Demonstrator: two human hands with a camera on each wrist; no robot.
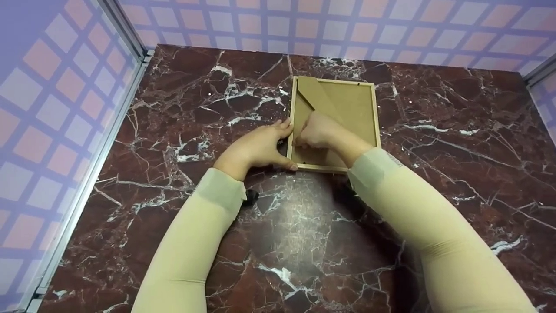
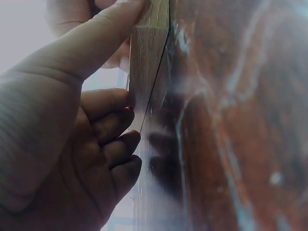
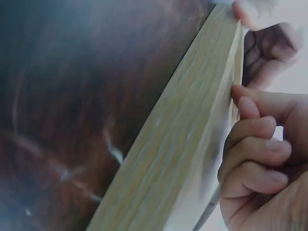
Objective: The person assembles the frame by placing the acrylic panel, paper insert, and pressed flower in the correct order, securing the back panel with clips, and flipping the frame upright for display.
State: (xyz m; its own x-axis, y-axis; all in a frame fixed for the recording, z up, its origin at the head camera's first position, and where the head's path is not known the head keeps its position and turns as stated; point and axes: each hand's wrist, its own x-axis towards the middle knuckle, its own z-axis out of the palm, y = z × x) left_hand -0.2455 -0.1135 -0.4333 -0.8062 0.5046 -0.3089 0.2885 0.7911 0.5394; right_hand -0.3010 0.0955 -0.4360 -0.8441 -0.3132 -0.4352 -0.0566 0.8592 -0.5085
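A picture frame (image 1: 377,117) with a light wooden border lies back side up on the table, showing its brown backing board (image 1: 352,102). A brown stand leg (image 1: 309,89) lies slantwise across that board. My left hand (image 1: 260,145) rests against the frame's left side, fingers extended, thumb at the near left corner. Over the board, my right hand (image 1: 319,130) has its fingers curled, with the tips down at the inner left edge. In the right wrist view the thumb and forefinger (image 3: 255,98) meet that edge; nothing held between them can be made out.
Dark red marbled table (image 1: 182,243) surrounds the frame. Checked panels (image 1: 269,26) stand at the back and sides, with a metal rail (image 1: 87,187) along the left. A small dark object (image 1: 251,197) shows beside the left cuff. Small dark tabs (image 1: 359,84) sit on the frame's inner edge.
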